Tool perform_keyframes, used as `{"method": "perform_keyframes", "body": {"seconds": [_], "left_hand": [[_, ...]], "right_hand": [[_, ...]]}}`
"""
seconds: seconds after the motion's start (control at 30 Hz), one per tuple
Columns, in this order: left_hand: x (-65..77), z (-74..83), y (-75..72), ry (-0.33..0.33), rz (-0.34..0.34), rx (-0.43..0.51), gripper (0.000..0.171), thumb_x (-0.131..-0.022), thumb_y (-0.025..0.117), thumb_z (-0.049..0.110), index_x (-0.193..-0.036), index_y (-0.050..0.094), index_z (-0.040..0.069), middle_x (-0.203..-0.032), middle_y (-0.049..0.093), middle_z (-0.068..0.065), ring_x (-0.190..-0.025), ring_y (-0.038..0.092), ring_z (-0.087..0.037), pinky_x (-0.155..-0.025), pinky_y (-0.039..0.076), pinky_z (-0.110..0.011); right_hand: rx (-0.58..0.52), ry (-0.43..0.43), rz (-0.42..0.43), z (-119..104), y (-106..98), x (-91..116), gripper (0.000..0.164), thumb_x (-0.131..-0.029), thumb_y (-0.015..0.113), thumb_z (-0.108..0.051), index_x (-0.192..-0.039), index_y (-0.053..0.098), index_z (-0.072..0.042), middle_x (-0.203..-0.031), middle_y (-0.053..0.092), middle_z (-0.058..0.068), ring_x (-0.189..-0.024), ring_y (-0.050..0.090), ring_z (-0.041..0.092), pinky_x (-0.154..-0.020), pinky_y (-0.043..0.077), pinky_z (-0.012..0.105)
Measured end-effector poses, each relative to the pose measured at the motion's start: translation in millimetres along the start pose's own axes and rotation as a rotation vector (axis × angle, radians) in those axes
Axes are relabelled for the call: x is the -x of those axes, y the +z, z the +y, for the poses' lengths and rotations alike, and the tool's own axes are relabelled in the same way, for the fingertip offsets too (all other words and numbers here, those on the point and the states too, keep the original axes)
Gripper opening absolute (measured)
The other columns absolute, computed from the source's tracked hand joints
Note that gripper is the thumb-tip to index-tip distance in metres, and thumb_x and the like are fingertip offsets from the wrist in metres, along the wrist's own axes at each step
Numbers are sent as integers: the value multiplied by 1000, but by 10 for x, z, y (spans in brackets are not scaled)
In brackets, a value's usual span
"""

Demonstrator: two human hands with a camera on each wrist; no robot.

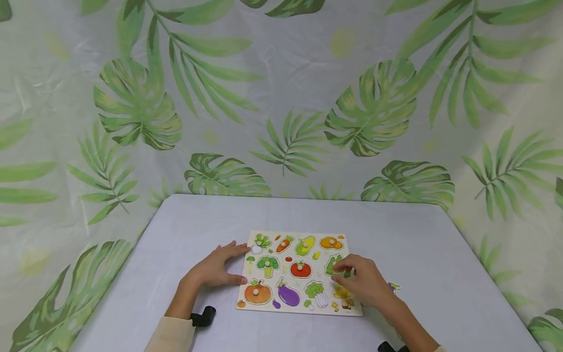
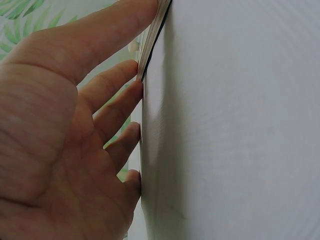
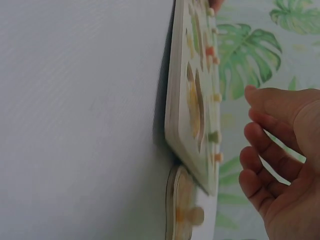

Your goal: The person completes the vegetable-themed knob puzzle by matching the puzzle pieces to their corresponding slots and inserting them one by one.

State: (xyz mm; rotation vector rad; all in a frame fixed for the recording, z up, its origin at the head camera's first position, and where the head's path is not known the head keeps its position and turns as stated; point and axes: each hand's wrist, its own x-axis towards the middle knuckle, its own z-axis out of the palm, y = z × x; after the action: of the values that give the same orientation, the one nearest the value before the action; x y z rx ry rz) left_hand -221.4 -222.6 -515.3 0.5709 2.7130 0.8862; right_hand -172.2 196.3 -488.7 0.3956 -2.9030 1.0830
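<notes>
A wooden vegetable puzzle board [image 1: 317, 268] lies flat on the table, with a tomato [image 1: 300, 269], a broccoli [image 1: 267, 264], a pumpkin [image 1: 257, 293] and an eggplant [image 1: 289, 295] among its pictures. Several pieces carry small round knobs. My left hand [image 1: 213, 268] spreads its fingers at the board's left edge; thumb and fingertips touch that edge. Over the right side hovers my right hand [image 1: 367, 283], fingers loosely bent, partly covering a green vegetable [image 1: 333, 264] and a yellow one [image 1: 341, 292]. In the right wrist view, the right hand [image 3: 280, 155] holds nothing and stays apart from the board.
A loose piece [image 1: 393, 286] lies right of the board, mostly hidden behind the right wrist. The right wrist view shows a loose piece with a wooden knob [image 3: 195, 216] beside the board. White cloth [image 1: 198, 220] covers the table; a leaf-patterned curtain [image 1: 299, 73] hangs around it.
</notes>
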Motion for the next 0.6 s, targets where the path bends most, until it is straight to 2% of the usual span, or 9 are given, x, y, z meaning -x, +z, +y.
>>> {"method": "perform_keyframes", "body": {"seconds": [0.17, 0.3, 0.47, 0.6], "left_hand": [[7, 12, -6, 10, 2, 4, 86, -77, 87, 48, -152, 52, 25, -163, 44, -2, -158, 23, -35, -130, 10, -61], [17, 5, -17, 21, 4, -2, 87, -77, 87, 49, -153, 52, 24, -163, 44, -3, -158, 23, -37, -130, 10, -62], [9, 8, -17, 24, 7, 9, 87, -77, 88, 48, -152, 52, 22, -163, 44, -3, -158, 23, -37, -130, 9, -63], [1, 17, -9, 23, 0, 12, 87, -77, 88, 47, -152, 52, 22, -163, 44, -3, -158, 23, -37, -130, 10, -62]], "right_hand": [[41, -14, 48, 125, -109, 104, 15, -85, 85, -23, -98, 79, -22, -89, 68, -16, -85, 59, 13, -72, 51, 26], [70, 27, 52, 200, -186, 164, 15, -86, 85, -25, -99, 79, -21, -91, 68, -14, -85, 57, 12, -71, 50, 25], [108, 88, 73, 278, -282, 229, 16, -87, 84, -25, -102, 78, -20, -92, 70, -12, -88, 58, 13, -75, 51, 28], [150, 102, 95, 365, -350, 295, 17, -87, 84, -26, -101, 78, -19, -90, 69, -10, -87, 58, 14, -71, 49, 25]]}}
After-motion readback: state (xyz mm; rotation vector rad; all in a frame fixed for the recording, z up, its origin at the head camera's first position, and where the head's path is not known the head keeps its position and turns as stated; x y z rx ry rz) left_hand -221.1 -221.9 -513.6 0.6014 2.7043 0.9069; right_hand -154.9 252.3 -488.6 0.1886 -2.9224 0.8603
